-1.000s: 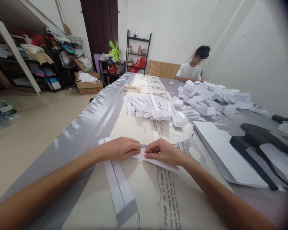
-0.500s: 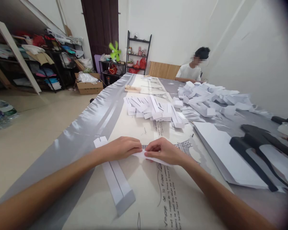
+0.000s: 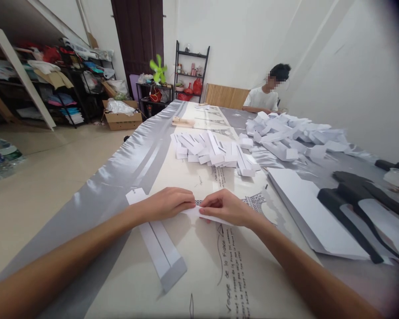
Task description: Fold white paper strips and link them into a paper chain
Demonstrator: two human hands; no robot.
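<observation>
Between my two hands is a narrow strip of white paper (image 3: 191,212), partly hidden by the fingers. My left hand (image 3: 173,203) pinches its left part, fingers closed. My right hand (image 3: 224,208) grips the other side with thumb and fingertips, and the strip runs on beneath that palm. Under my left forearm lies a folded white paper piece (image 3: 162,248) with a lengthwise seam and a bent end flap. Farther up the table sits a pile of similar folded pieces (image 3: 216,153).
A larger heap of white paper pieces (image 3: 292,133) lies at the right back, near a seated person (image 3: 261,98). To the right are a stack of white sheets (image 3: 306,208) and black curved objects (image 3: 349,208). The grey satin cloth (image 3: 99,195) covers the table's left edge.
Both hands keep their hold on the paper strip in nearly the same place. The whole view has shifted very slightly; nothing else visibly differs.
</observation>
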